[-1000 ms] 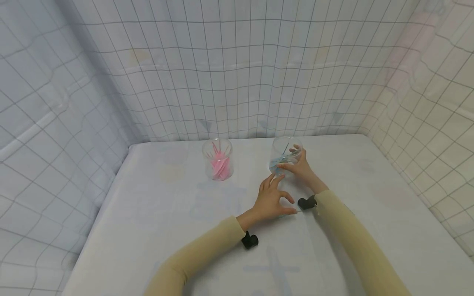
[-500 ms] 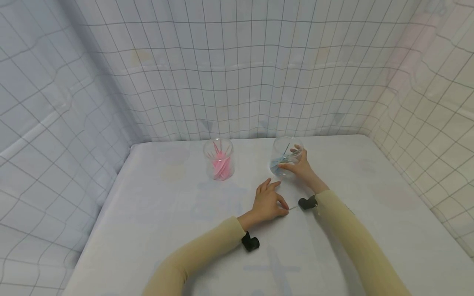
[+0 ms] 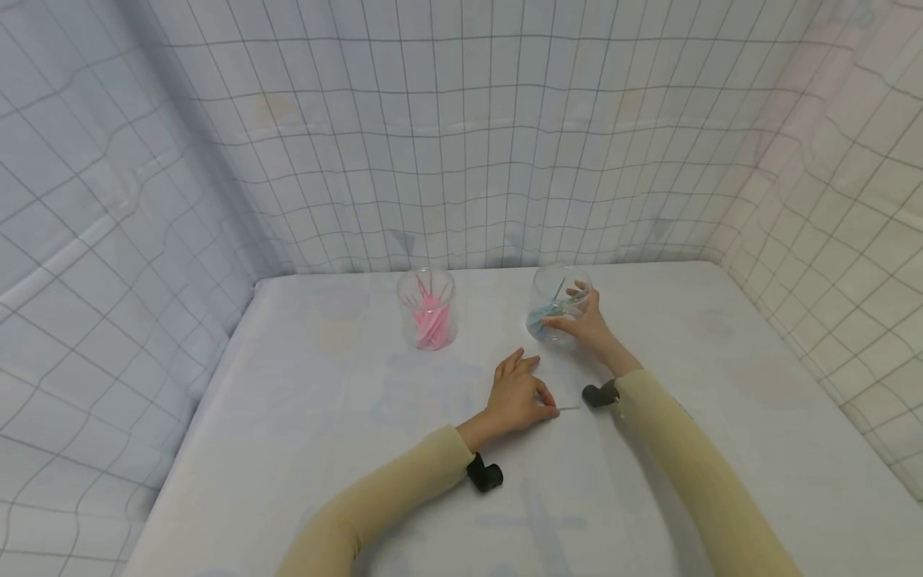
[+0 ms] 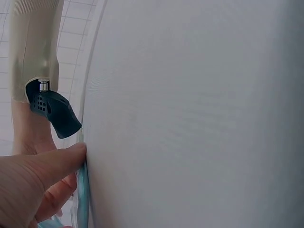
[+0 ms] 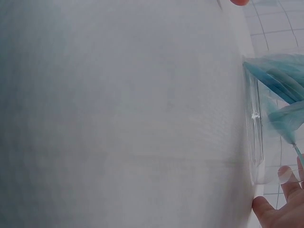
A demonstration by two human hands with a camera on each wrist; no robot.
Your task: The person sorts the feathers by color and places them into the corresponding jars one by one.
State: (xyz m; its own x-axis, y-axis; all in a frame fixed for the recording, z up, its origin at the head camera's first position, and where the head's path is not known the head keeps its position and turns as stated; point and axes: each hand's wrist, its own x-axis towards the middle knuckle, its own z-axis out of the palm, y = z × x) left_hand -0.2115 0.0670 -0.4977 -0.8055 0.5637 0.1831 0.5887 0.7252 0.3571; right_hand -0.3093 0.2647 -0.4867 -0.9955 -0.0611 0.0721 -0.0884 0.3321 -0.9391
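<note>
My right hand (image 3: 581,319) grips a clear cup (image 3: 551,311) of blue sticks near the back of the white table (image 3: 288,425); the right wrist view shows that cup (image 5: 259,142), the blue sticks (image 5: 280,78) in it and my fingertips (image 5: 285,209) on its wall. My left hand (image 3: 548,409) rests on the table in front of the cup, fingers curled. It pinches one thin blue stick (image 3: 570,409) that lies flat on the cloth. In the left wrist view my thumb (image 4: 45,166) presses beside this stick (image 4: 83,190).
A second clear cup (image 3: 427,308), holding pink sticks, stands to the left of the blue one. Checked curtains close off the table at the back and on both sides. A black wrist camera (image 3: 485,473) sits on each sleeve.
My left hand's fingers, spread over the stick a second ago, have curled in and closed on it. The right hand and both cups have stayed put.
</note>
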